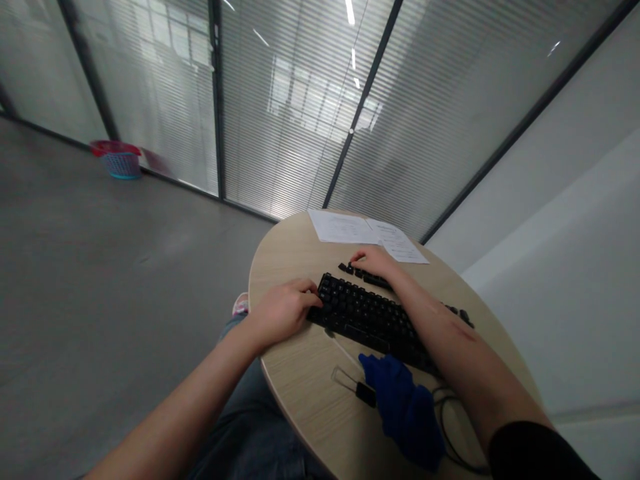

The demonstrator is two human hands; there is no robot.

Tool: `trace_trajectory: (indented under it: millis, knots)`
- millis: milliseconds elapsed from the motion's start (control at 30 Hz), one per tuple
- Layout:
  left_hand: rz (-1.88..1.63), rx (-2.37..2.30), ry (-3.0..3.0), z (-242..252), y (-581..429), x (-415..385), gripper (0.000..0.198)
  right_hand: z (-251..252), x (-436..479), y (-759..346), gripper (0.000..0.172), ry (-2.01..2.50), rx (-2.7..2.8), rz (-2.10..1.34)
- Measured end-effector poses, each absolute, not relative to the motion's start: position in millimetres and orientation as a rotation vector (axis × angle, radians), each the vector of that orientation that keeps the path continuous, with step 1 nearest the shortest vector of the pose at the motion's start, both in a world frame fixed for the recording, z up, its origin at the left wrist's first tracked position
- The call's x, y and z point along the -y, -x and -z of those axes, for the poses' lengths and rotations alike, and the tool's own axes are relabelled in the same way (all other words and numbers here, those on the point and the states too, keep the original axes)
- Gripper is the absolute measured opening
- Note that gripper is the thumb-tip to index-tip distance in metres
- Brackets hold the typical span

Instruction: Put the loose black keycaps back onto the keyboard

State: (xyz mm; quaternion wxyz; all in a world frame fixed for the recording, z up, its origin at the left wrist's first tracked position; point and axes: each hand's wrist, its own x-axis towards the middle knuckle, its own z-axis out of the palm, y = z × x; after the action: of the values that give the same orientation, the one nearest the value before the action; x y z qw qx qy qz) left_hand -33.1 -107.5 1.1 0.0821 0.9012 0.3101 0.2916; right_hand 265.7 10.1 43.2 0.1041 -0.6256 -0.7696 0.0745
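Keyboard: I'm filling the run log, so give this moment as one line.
left hand: grips keyboard end | right hand: on loose keycaps behind it | near: cloth, papers

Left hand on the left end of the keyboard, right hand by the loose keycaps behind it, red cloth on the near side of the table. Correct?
Not quite. The head view shows the cloth is blue, not red. The rest stands: left hand on the left end of the keyboard, right hand by the loose keycaps behind it, cloth on the near side of the table.
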Motion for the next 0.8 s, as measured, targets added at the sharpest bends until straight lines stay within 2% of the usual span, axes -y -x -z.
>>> trace_trajectory:
  millis: [167,333,567,800]
  knots:
    - [-0.904,-0.937,-2.681,-0.2,33.9,107.1,0.035,-35.2,-14.3,-261.8,0.013,1.832,2.243,-0.333]
    - [-0.884,-0.95,-2.695,-0.2,34.9,107.4,0.036,-46.9,-1.1,-256.5,0.013,1.792,2.12,-0.148]
    - [-0.836,-0.928,-2.685,2.2,33.6,105.7,0.037,-48.6,98.9,-258.2,0.018,1.459,1.892,-0.133]
    - [-0.823,-0.988,-2.611,-0.6,28.7,111.3,0.036,-27.5,150.2,-234.2,0.01,1.312,2.076,-0.077]
